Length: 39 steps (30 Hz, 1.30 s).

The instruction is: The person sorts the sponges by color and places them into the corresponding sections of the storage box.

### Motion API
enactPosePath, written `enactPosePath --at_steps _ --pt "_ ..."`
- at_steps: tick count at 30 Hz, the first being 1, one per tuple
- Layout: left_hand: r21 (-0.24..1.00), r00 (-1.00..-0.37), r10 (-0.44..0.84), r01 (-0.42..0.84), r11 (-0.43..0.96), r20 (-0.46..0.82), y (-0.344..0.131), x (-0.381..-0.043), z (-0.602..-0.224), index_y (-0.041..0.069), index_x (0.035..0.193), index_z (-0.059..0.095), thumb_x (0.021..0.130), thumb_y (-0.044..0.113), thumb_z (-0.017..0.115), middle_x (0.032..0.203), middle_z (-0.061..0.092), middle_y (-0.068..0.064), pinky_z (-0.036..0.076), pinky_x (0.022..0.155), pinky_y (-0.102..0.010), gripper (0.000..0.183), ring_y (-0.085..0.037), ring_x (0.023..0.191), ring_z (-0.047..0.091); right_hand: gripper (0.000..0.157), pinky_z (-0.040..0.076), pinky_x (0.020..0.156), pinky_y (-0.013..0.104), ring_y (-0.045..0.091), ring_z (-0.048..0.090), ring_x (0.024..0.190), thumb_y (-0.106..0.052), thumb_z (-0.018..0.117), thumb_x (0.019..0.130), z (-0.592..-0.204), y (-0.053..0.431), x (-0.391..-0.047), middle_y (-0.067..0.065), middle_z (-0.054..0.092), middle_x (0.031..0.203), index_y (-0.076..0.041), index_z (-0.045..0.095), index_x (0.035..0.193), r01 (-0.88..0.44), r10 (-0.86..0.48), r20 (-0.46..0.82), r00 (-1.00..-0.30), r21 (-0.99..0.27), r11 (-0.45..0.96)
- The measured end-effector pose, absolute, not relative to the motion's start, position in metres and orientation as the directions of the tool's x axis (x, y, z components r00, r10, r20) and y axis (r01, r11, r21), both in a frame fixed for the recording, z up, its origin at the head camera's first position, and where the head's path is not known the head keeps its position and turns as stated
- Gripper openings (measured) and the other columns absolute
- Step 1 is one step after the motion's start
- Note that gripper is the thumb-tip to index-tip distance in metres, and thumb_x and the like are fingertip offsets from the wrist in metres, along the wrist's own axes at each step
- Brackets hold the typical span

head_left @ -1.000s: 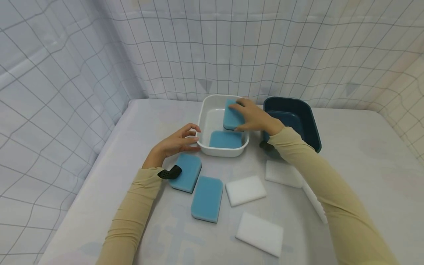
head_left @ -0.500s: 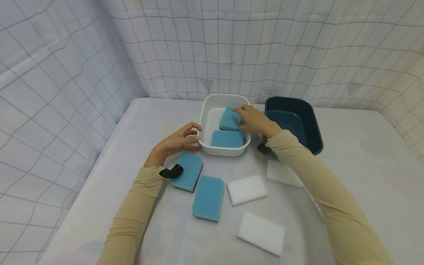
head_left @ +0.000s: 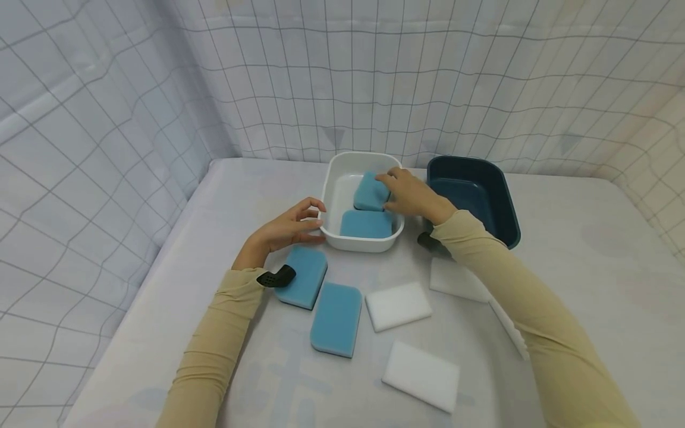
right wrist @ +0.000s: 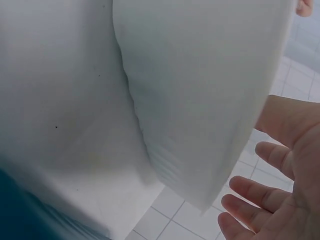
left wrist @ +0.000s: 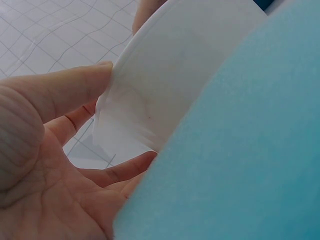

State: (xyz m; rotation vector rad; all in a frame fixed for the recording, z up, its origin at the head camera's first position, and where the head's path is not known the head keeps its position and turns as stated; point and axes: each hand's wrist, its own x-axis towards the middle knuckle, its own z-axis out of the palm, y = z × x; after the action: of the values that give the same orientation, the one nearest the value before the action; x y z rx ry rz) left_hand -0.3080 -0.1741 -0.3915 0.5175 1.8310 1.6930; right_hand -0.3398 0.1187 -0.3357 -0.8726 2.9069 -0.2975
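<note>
My left hand (head_left: 286, 229) is at the left side of a white plastic bin (head_left: 333, 178). In the left wrist view its thumb meets the bin's rim (left wrist: 106, 92), its other fingers spread along the wall. Reaching over the bin's right rim, my right hand (head_left: 409, 193) has its fingertips at the right edge of a tilted blue sponge (head_left: 369, 191). Its fingers (right wrist: 260, 195) look loose and spaced apart in the right wrist view, where that sponge is hidden. A second blue sponge (head_left: 365, 224) lies flat at the bin's near end.
Two blue sponges (head_left: 336, 320) lie on the white-covered table (head_left: 241, 368), one (head_left: 304, 276) beneath my left wrist. Several white sponges (head_left: 421, 375) are spread to their right, some partly hidden by my right arm. A dark teal bin (head_left: 473, 187) stands right of the white one.
My right hand has lowered the blue sponge into the white bin, moving slightly downward, and its grip has loosened. The left hand stays at the bin's side.
</note>
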Motion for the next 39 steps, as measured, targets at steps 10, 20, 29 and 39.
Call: enactPosePath --at_steps 10,20,29,39 --pt "0.986 -0.762 0.626 -0.109 0.128 -0.166 -0.174 -0.308 -0.391 0.008 0.123 0.032 0.097 0.011 0.049 0.131 0.033 -0.018 0.049 0.097 -0.042 0.032 -0.025 0.110 0.052 0.060 0.042 0.100 0.049 0.038 0.043 0.125 -0.019 0.064 0.088 -0.329 0.120 -0.326 0.024 0.039 0.139 -0.006 0.038 0.141 -0.578 -0.586 0.030 -0.810 -0.216 0.787" --pt "0.983 -0.764 0.621 -0.106 0.149 -0.176 -0.174 -0.306 -0.389 0.006 0.126 0.030 0.097 0.012 0.050 0.133 0.032 -0.021 0.050 0.095 -0.041 0.036 -0.024 0.110 0.054 0.059 0.040 0.101 0.050 0.038 0.039 0.127 -0.020 0.064 0.088 -0.325 0.127 -0.317 0.024 0.037 0.140 -0.006 0.039 0.140 -0.590 -0.591 0.085 -0.802 -0.264 0.763" --pt "0.983 -0.765 0.619 -0.103 0.154 -0.178 -0.173 -0.307 -0.389 0.015 0.120 0.036 0.097 0.013 0.050 0.130 0.034 -0.015 0.051 0.094 -0.039 0.028 -0.024 0.111 0.052 0.059 0.037 0.105 0.051 0.037 0.036 0.130 -0.021 0.061 0.091 -0.319 0.137 -0.307 0.023 0.034 0.142 -0.005 0.036 0.141 -0.583 -0.581 0.103 -0.807 -0.292 0.759" --pt "0.983 -0.761 0.625 -0.096 0.156 -0.173 -0.174 -0.309 -0.390 0.019 0.118 0.038 0.097 0.015 0.051 0.127 0.034 -0.012 0.050 0.095 -0.039 0.025 -0.023 0.110 0.053 0.060 0.036 0.106 0.051 0.036 0.034 0.131 -0.022 0.061 0.091 -0.327 0.145 -0.289 0.022 0.033 0.143 -0.005 0.034 0.142 -0.582 -0.570 0.151 -0.808 -0.357 0.730"
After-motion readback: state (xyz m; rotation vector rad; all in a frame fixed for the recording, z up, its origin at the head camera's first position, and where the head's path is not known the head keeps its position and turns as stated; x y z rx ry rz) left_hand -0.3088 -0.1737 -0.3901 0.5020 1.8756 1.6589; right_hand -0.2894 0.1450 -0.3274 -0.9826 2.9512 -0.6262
